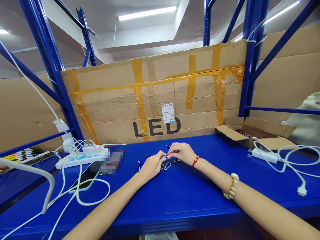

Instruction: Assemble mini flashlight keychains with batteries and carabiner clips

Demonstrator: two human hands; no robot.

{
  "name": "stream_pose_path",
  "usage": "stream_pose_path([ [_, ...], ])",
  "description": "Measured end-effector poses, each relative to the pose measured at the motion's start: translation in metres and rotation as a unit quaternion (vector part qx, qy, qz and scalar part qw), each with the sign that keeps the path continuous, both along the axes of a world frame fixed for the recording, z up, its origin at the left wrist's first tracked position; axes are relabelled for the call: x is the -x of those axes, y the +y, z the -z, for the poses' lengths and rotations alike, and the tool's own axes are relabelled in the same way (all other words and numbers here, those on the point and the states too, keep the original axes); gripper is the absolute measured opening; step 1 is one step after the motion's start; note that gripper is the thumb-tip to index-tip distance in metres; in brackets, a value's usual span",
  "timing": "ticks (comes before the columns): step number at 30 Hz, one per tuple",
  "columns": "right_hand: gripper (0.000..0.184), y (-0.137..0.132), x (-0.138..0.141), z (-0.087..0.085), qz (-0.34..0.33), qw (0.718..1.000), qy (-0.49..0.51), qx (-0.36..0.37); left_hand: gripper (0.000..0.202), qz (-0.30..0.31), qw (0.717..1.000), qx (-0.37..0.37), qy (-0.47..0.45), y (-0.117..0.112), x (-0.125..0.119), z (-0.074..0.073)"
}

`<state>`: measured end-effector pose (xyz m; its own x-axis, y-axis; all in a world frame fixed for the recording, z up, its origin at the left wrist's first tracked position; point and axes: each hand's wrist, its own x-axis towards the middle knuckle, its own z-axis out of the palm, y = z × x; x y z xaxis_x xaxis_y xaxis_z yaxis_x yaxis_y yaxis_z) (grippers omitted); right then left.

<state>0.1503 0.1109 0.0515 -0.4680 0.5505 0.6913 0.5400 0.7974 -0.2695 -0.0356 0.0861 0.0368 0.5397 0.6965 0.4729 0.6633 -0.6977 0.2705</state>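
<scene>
Over the middle of the blue tabletop (155,203), my left hand (153,165) and my right hand (182,152) meet fingertip to fingertip. Both are closed in a pinch on a small shiny metal piece (164,156), largely hidden by the fingers, so its kind is unclear. Just below the fingers lies a silver carabiner clip (167,166). Small dark round parts (174,161) rest beneath my right hand. Left of my left hand are small blue pieces (140,164), and another dark blue piece (168,145) lies beyond the fingers.
A white power strip (82,160) with tangled white cables and a phone (86,176) sits at the left. An open cardboard box (250,133) and a white adapter (264,155) with its cable are at the right. A taped cardboard panel (112,113) stands behind, between blue posts.
</scene>
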Motion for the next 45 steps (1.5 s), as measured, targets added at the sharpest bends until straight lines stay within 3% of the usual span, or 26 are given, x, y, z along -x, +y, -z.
stream_pose_path([
  [5,0.014,-0.005,0.0,-0.003,-0.01,1.0,-0.006,0.016,0.01,0.03,0.999,-0.023,0.004,0.0,0.003,0.003],
  [12,0.023,0.002,-0.003,0.004,-0.044,0.991,0.033,0.123,0.012,0.051,0.996,-0.063,0.033,0.003,0.003,0.006],
  [24,0.032,0.008,0.0,0.012,-0.06,0.956,0.112,0.265,0.01,0.051,0.997,-0.049,0.029,0.0,0.004,0.003],
  [32,0.032,0.002,0.0,0.006,-0.046,0.934,0.094,0.343,0.014,0.063,0.996,-0.051,0.026,-0.003,0.003,0.0],
  [37,0.037,0.003,-0.003,0.007,-0.053,0.9,0.077,0.426,0.017,0.08,0.994,-0.067,0.041,-0.003,0.003,0.0],
  [45,0.04,0.0,-0.002,0.002,-0.052,0.887,0.094,0.45,0.021,0.072,0.993,-0.088,0.04,-0.002,0.003,0.001],
])
